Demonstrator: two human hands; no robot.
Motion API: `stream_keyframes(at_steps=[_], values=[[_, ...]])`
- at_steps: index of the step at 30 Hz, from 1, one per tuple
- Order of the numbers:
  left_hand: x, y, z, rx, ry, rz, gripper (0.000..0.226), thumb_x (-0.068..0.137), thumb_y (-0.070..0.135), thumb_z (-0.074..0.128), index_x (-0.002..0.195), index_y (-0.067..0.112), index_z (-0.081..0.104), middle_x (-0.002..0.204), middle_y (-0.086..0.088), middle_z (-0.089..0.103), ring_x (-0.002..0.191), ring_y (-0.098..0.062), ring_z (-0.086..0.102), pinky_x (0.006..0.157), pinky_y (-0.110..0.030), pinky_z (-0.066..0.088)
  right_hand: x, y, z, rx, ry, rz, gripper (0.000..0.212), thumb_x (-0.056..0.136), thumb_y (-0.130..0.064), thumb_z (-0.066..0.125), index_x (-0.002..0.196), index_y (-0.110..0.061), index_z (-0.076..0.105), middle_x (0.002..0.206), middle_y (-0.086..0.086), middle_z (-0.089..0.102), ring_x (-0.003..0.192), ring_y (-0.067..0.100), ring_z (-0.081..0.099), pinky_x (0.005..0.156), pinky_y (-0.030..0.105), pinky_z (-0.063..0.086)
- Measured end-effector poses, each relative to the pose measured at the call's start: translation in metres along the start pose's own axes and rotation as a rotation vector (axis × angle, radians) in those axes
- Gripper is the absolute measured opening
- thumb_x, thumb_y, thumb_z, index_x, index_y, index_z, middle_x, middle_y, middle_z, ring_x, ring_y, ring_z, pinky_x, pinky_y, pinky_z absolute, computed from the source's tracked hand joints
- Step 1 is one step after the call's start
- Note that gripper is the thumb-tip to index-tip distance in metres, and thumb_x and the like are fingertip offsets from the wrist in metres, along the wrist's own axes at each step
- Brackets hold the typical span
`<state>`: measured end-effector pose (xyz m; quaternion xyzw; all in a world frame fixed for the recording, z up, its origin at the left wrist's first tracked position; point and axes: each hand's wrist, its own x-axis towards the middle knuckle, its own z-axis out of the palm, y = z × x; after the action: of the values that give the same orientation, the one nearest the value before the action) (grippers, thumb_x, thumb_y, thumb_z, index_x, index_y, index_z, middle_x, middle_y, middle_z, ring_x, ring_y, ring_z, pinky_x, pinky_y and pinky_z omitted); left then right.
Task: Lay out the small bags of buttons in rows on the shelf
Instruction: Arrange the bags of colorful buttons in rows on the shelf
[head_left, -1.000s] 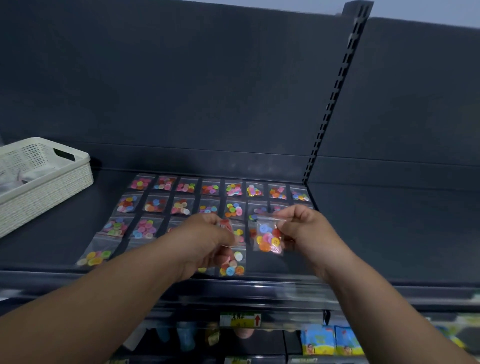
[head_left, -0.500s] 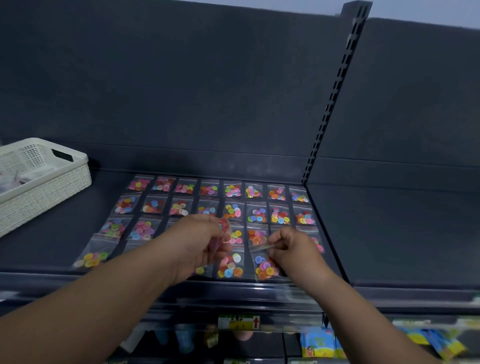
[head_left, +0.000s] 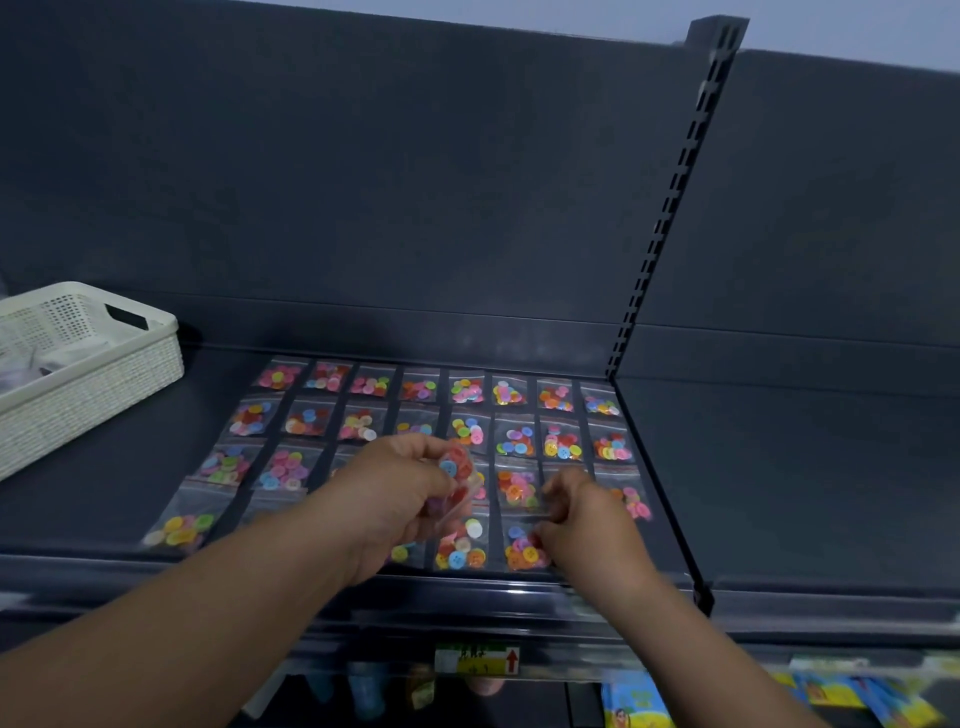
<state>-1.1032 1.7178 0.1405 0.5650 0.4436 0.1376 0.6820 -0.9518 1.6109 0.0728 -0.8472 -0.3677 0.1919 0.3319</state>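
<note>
My left hand (head_left: 395, 499) is curled round a small stack of button bags (head_left: 457, 475), thumb and fingers pinching it on edge above the shelf (head_left: 93, 499), its long axis roughly upright and tipped a little to the right. My right hand (head_left: 587, 525) is low at the front row, fingers bent against the right edge of the front-row bag (head_left: 519, 551). Through the blur I cannot tell if they pinch it or only touch. That bag lies flat, long axis running front to back, its buttons gathered at the near end. The laid-out bags (head_left: 467, 389) lie the same way in four rows side by side, reaching back to the dark back panel (head_left: 415, 208). A white basket (head_left: 88, 374) stands on the shelf well to the left; something pale lies in it, too blurred to name.
</note>
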Motion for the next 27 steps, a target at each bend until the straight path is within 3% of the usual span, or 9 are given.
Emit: stream_keyframes(at_steps=[5, 7, 9, 12, 15, 17, 20, 24, 27], values=[[-0.002, 0.001, 0.002, 0.043, -0.007, 0.068, 0.027, 0.083, -0.003, 0.064, 0.094, 0.021, 0.066, 0.109, -0.008, 0.063, 0.096, -0.030, 0.065, 0.064, -0.033, 0.058, -0.004, -0.001, -0.005, -0.114, 0.041, -0.060, 0.022, 0.083, -0.008, 0.065, 0.078, -0.022, 0.049, 0.079, -0.003, 0.057, 0.062, 0.003, 0.057, 0.044, 0.016, 0.040], [-0.002, 0.002, 0.003, 0.079, -0.008, 0.091, 0.030, 0.081, -0.003, 0.066, 0.095, 0.023, 0.066, 0.107, -0.006, 0.064, 0.097, -0.028, 0.064, 0.068, -0.033, 0.058, -0.007, -0.010, -0.011, 0.062, 0.087, -0.074, 0.013, 0.089, -0.008, 0.059, 0.081, -0.016, 0.053, 0.081, 0.000, 0.059, 0.055, -0.002, 0.056, 0.040, 0.012, 0.039], [-0.001, 0.002, 0.006, 0.130, -0.012, 0.119, 0.031, 0.080, -0.003, 0.068, 0.096, 0.023, 0.066, 0.103, -0.006, 0.068, 0.094, -0.025, 0.066, 0.070, -0.033, 0.057, -0.011, -0.024, -0.019, 0.387, 0.041, -0.052, 0.014, 0.093, -0.018, 0.056, 0.081, -0.012, 0.055, 0.076, 0.001, 0.060, 0.050, -0.002, 0.052, 0.043, 0.009, 0.040], [-0.002, 0.004, 0.012, 0.214, -0.038, 0.164, 0.033, 0.080, -0.004, 0.068, 0.100, 0.022, 0.064, 0.098, -0.003, 0.071, 0.087, -0.017, 0.068, 0.065, -0.025, 0.054, -0.014, -0.042, -0.028, 0.652, -0.198, -0.013, 0.020, 0.092, -0.033, 0.057, 0.086, -0.014, 0.062, 0.076, 0.006, 0.061, 0.064, 0.014, 0.053, 0.057, 0.025, 0.045], [-0.005, 0.006, 0.018, 0.287, -0.062, 0.202, 0.035, 0.080, -0.003, 0.068, 0.104, 0.022, 0.061, 0.091, 0.000, 0.070, 0.077, -0.011, 0.067, 0.056, -0.016, 0.050, -0.011, -0.048, -0.029, 0.650, -0.250, -0.088, 0.003, 0.088, -0.018, 0.064, 0.090, -0.016, 0.065, 0.074, 0.005, 0.060, 0.069, 0.021, 0.050, 0.061, 0.031, 0.043], [-0.005, 0.006, 0.019, 0.281, -0.076, 0.206, 0.033, 0.080, 0.001, 0.070, 0.106, 0.020, 0.061, 0.092, -0.003, 0.070, 0.078, -0.014, 0.068, 0.061, -0.022, 0.056, -0.009, -0.047, -0.031, 0.649, -0.249, -0.108, 0.005, 0.086, -0.009, 0.065, 0.085, -0.013, 0.065, 0.074, 0.009, 0.061, 0.068, 0.023, 0.051, 0.062, 0.035, 0.044], [-0.004, 0.008, 0.018, 0.196, -0.066, 0.161, 0.012, 0.087, 0.013, 0.065, 0.099, 0.014, 0.065, 0.093, -0.008, 0.068, 0.078, -0.020, 0.067, 0.069, -0.035, 0.059, -0.006, -0.041, -0.035, 0.671, -0.255, -0.095, 0.009, 0.086, -0.003, 0.063, 0.082, -0.011, 0.063, 0.068, 0.004, 0.061, 0.062, 0.016, 0.053, 0.060, 0.027, 0.046], [-0.001, 0.008, 0.019, 0.144, -0.067, 0.084, 0.013, 0.093, 0.016, 0.057, 0.089, 0.009, 0.067, 0.082, -0.012, 0.070, 0.070, -0.021, 0.066, 0.063, -0.034, 0.055, -0.005, -0.033, -0.037, 0.693, -0.281, -0.087, 0.013, 0.086, 0.000, 0.062, 0.082, -0.012, 0.063, 0.062, -0.006, 0.061, 0.061, 0.009, 0.054, 0.061, 0.024, 0.048], [0.000, 0.009, 0.022, 0.170, -0.052, 0.094, 0.014, 0.092, 0.015, 0.057, 0.083, 0.012, 0.066, 0.079, -0.007, 0.071, 0.062, -0.011, 0.065, 0.053, -0.026, 0.052, -0.004, -0.030, -0.038, 0.692, -0.288, -0.084, 0.017, 0.085, 0.004, 0.062, 0.088, -0.013, 0.063, 0.065, -0.006, 0.060, 0.061, 0.007, 0.056, 0.060, 0.023, 0.048]])
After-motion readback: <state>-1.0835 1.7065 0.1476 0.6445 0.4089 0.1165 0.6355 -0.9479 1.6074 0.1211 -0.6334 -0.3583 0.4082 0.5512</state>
